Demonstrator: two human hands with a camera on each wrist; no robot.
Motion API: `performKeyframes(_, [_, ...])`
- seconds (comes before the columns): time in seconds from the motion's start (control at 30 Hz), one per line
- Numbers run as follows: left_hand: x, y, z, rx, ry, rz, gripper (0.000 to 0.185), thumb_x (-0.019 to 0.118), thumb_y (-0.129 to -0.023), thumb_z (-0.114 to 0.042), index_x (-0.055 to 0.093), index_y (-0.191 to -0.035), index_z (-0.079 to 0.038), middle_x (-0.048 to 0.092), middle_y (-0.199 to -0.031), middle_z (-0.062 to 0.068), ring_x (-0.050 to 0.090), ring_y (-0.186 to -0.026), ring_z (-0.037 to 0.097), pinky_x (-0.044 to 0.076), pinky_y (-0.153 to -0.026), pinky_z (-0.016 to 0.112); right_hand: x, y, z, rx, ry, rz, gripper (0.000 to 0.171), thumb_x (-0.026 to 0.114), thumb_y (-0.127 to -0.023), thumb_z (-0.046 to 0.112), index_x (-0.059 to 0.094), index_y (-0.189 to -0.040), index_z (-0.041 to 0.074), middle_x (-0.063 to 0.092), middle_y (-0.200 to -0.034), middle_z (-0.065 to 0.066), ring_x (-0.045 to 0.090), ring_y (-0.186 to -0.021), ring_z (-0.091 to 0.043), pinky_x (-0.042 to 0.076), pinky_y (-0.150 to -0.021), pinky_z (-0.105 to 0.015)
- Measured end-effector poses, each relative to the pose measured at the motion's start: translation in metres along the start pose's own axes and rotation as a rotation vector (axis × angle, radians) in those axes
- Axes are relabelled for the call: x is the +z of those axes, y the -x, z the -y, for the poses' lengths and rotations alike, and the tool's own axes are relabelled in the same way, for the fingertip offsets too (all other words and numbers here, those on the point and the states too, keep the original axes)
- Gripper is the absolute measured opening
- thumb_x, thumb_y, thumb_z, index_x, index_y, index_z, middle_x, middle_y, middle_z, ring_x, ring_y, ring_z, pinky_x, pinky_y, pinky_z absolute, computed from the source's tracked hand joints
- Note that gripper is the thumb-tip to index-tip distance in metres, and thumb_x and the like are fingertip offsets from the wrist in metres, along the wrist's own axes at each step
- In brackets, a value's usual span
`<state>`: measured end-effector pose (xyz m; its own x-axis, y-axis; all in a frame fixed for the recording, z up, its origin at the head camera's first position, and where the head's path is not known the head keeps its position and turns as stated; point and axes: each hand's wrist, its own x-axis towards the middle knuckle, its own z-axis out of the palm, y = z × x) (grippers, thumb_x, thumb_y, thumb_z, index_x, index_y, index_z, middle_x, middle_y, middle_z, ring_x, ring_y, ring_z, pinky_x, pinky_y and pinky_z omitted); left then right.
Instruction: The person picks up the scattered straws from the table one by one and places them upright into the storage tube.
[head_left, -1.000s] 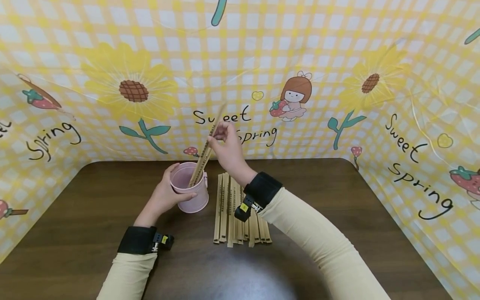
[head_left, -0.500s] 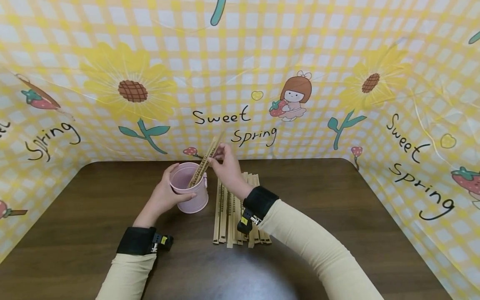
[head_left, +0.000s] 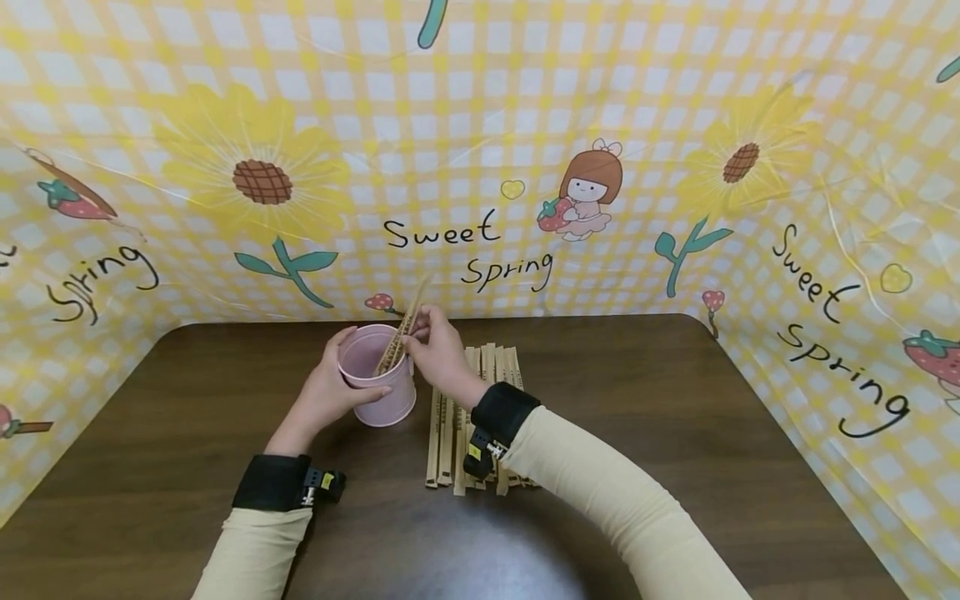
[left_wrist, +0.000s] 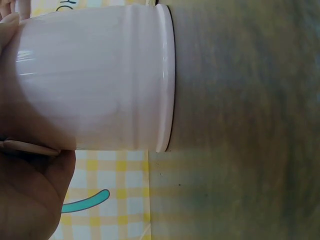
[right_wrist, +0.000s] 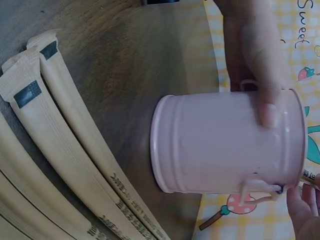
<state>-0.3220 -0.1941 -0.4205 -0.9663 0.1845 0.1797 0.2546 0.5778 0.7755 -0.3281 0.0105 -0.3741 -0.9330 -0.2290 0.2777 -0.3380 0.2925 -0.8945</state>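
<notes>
Toward the far edge of the desk [head_left: 645, 442], my left hand [head_left: 327, 387] curls its fingers round the pink bucket [head_left: 386, 404], likely steadying it, while my right hand [head_left: 444, 352] pinches slim packets [head_left: 395, 346] leaning inside. Loose packets [head_left: 461, 442] lie to the right, presumably for easy reach.

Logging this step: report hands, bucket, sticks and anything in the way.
Left hand gripping pink bucket, upright on table. Right hand pinching at least one wrapped stick, lower end inside. Loose sticks beside bucket, not blocking its mouth.
</notes>
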Motion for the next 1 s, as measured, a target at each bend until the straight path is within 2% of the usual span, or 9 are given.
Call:
performKeyframes(0.13, [0.001,0.0,0.0,-0.004,-0.007,0.002,0.11,0.086,-0.081,-0.021,0.013,-0.16,0.0,0.043,-0.15,0.033,0.049,-0.134,0.049,0.046,-0.106,0.063,0.001,0.001,-0.005,-0.004,-0.001,-0.01,0.035,0.06,-0.1,-0.001,0.046,-0.131,-0.005,0.062,-0.12,-0.025,0.064,-0.112,-0.036,0.056,-0.084,-0.027])
performKeyframes(0.27, [0.002,0.0,0.0,0.0,-0.009,0.005,0.11,0.086,-0.081,-0.022,0.013,-0.161,0.0,0.044,-0.15,0.033,0.05,-0.134,0.049,0.045,-0.106,0.062,-0.004,0.002,-0.01,-0.001,-0.009,-0.021,0.042,0.065,-0.098,0.004,0.047,-0.135,-0.003,0.063,-0.118,-0.023,0.065,-0.112,-0.035,0.056,-0.09,-0.03])
performKeyframes(0.37, [0.002,-0.001,0.0,0.002,-0.005,0.006,0.111,0.086,-0.081,-0.022,0.012,-0.161,0.0,0.044,-0.15,0.033,0.049,-0.135,0.049,0.044,-0.107,0.062,-0.015,0.002,-0.014,0.007,0.006,-0.047,0.046,0.069,-0.097,0.01,0.05,-0.138,-0.001,0.064,-0.118,-0.021,0.066,-0.112,-0.034,0.056,-0.092,-0.033])
performKeyframes(0.53, [0.001,-0.001,0.0,-0.009,0.002,0.008,0.112,0.087,-0.081,-0.023,0.011,-0.161,-0.002,0.042,-0.152,0.033,0.047,-0.137,0.049,0.043,-0.108,0.063,-0.044,0.001,-0.022,0.036,0.053,-0.099,0.044,0.068,-0.098,0.013,0.054,-0.137,-0.002,0.065,-0.119,-0.021,0.064,-0.112,-0.034,0.055,-0.094,-0.039])
performKeyframes(0.63, [0.001,0.0,0.0,-0.012,0.003,0.008,0.112,0.087,-0.081,-0.023,0.012,-0.162,-0.003,0.042,-0.152,0.032,0.047,-0.137,0.048,0.043,-0.109,0.063,-0.065,0.001,-0.03,0.084,0.092,-0.113,0.042,0.066,-0.099,0.012,0.054,-0.137,-0.002,0.065,-0.119,-0.02,0.064,-0.111,-0.033,0.055,-0.091,-0.038])
performKeyframes(0.83, [0.0,0.0,-0.001,-0.019,0.004,0.003,0.112,0.087,-0.08,-0.023,0.012,-0.162,-0.003,0.042,-0.152,0.033,0.046,-0.137,0.049,0.042,-0.109,0.063,-0.095,0.003,-0.045,0.224,0.153,-0.083,0.04,0.063,-0.1,0.01,0.055,-0.137,-0.002,0.061,-0.118,-0.019,0.061,-0.109,-0.033,0.051,-0.09,-0.037])
performKeyframes(1.0, [0.001,0.0,0.001,-0.022,0.001,0.003,0.113,0.087,-0.08,-0.023,0.011,-0.161,-0.003,0.041,-0.153,0.032,0.045,-0.138,0.048,0.042,-0.11,0.064,-0.109,0.007,-0.058,0.327,0.259,-0.026,0.04,0.063,-0.098,0.008,0.057,-0.135,-0.005,0.062,-0.108,-0.016,0.058,-0.093,-0.025,0.046,-0.08,-0.031])
